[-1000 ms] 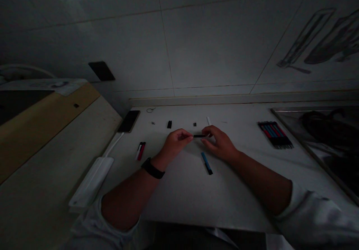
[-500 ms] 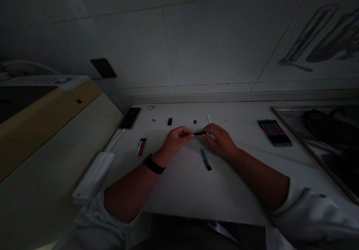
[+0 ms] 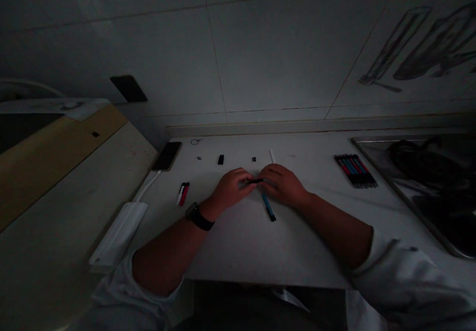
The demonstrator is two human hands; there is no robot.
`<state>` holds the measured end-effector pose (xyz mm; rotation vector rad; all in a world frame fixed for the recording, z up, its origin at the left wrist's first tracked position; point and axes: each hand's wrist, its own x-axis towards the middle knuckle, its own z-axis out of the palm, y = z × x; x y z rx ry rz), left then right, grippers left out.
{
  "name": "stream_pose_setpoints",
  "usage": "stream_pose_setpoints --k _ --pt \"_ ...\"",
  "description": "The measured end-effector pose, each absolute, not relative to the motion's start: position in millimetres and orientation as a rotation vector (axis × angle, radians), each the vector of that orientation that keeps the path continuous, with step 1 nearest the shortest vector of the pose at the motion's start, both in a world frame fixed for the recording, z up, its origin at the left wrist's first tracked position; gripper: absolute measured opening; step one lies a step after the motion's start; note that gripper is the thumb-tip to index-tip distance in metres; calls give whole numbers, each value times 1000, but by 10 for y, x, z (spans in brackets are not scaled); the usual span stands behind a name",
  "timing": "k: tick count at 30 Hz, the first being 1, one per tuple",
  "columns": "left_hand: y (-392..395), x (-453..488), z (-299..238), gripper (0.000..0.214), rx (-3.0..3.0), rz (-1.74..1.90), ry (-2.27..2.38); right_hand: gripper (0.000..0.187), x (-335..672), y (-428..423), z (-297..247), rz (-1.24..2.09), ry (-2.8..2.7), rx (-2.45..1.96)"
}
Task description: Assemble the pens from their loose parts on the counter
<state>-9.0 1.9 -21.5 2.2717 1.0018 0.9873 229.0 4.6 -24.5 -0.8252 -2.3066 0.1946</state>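
Note:
My left hand (image 3: 231, 189) and my right hand (image 3: 283, 184) meet low over the white table (image 3: 238, 242), fingers pinched on the two ends of a short thin black pen part (image 3: 256, 181). A blue pen barrel (image 3: 268, 207) lies on the table just under my right hand. A black watch sits on my left wrist.
A red-and-white piece (image 3: 182, 193) lies left of my hands. Small black parts (image 3: 220, 159) and a white stick (image 3: 271, 155) lie beyond them. A row of several pens (image 3: 355, 170) is at right, a phone (image 3: 167, 156) and white power strip (image 3: 118, 232) at left, a dark tray (image 3: 427, 182) far right.
My hands have come closer together and dropped nearer the table, still on the black part. The view has shifted a little.

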Motion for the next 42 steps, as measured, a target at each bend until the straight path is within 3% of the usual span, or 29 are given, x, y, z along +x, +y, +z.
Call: stream_pose_setpoints --k 13,31,42 --pt "178 -154 -323 25 1743 1229 1195 33 2267 624 -191 -84 -2436 -1370" --pt "150 -106 -308 27 1584 1219 1173 32 2259 803 -314 -254 -2528 -1304" --pt "153 -99 -327 27 1624 1230 1173 23 2276 840 -268 -277 -2605 -1218"
